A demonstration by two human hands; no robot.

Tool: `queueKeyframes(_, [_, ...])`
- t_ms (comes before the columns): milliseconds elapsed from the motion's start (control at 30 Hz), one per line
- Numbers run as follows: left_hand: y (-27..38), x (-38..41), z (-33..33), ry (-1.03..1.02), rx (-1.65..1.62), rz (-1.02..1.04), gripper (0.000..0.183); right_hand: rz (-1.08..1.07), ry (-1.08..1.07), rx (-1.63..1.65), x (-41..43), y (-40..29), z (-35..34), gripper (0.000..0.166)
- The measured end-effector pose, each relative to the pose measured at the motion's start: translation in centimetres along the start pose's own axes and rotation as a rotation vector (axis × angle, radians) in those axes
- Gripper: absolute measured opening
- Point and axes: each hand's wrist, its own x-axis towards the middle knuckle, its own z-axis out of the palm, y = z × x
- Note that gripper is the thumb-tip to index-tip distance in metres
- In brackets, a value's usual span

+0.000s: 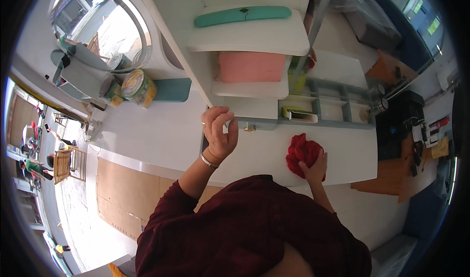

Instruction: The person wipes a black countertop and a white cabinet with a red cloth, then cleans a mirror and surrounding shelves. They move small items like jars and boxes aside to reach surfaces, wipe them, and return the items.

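Note:
My right hand [316, 166] grips a crumpled red cloth [303, 154] against the white tabletop [349, 152]. My left hand [221, 132], with a ring and a silver bracelet, is raised by the lower end of the white shelf unit's side panel [180, 53]. Its fingers are loosely curled, with the thumb apart, and nothing shows in them. Just right of that hand is a small round drawer knob [249, 128]. Behind the cloth lies a grey divided tray [346, 111], with a small green-and-white box [301, 115] in one compartment.
A turquoise curved piece [242, 17] lies on the upper shelf, above a pink panel [252, 67]. Left stand a round mirror [99, 27] and a printed tub [137, 87]. Cardboard [128, 192] lies on the floor. A wooden desk [389, 174] with black equipment stands right.

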Motion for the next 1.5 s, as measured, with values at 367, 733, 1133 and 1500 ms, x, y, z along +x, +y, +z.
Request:
queueKeyframes(367, [1.3, -12.2, -6.3, -0.198, 0.068, -0.431, 0.041, -0.659, -0.190, 0.062, -1.6, -10.7, 7.5, 0.079])
queueKeyframes(733, [-1.6, -18.8, -13.2, -0.034, -0.317, -1.215, 0.053, -0.520, -0.714, 0.717, -5.2, -29.6, 12.3, 0.048])
queueKeyframes(1133, [-6.2, -12.3, -14.6, 0.456, -1.604, -1.466, 0.061, 0.138, -0.957, 1.381, -0.7, -28.7, 1.9, 0.031])
queueKeyframes(1500, [-8.4, -0.5, -3.0, -0.189, -1.147, -0.659, 0.053, -0.508, -0.454, 1.168, 2.6, -32.6, -4.7, 0.049])
